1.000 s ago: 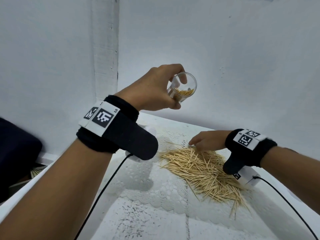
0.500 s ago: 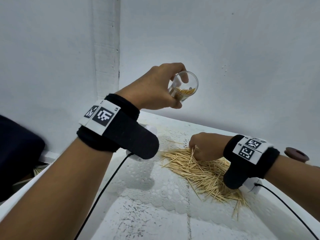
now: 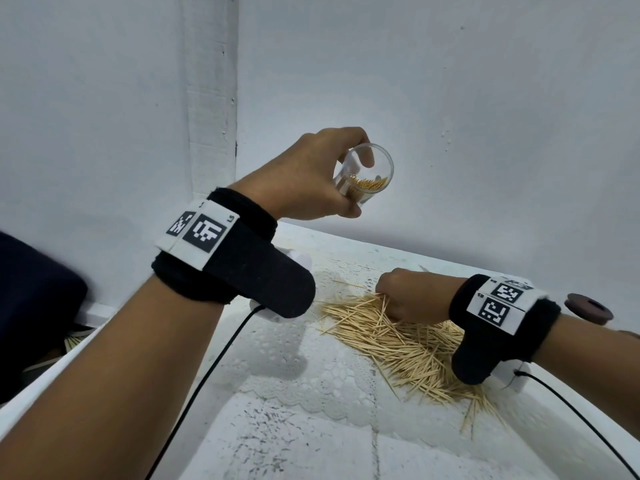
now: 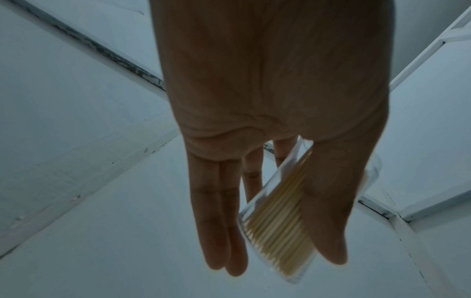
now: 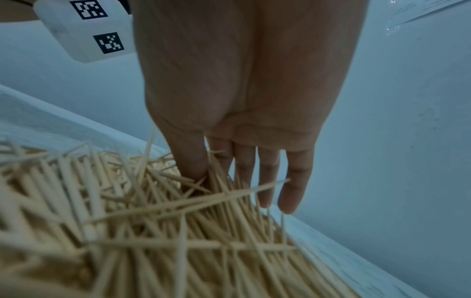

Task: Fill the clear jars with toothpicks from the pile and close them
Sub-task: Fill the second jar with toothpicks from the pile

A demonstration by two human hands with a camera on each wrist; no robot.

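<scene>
left hand (image 3: 311,174) grips jar (image 3: 367,176) | right hand (image 3: 412,296) seemingly pinching toothpicks (image 3: 408,348)

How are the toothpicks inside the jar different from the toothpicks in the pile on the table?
The toothpicks in the jar lie parallel, packed together; the pile is loose and crossed in many directions. The jar's are held up by the left hand; the pile lies on the table under the right hand. Both look alike.
</scene>
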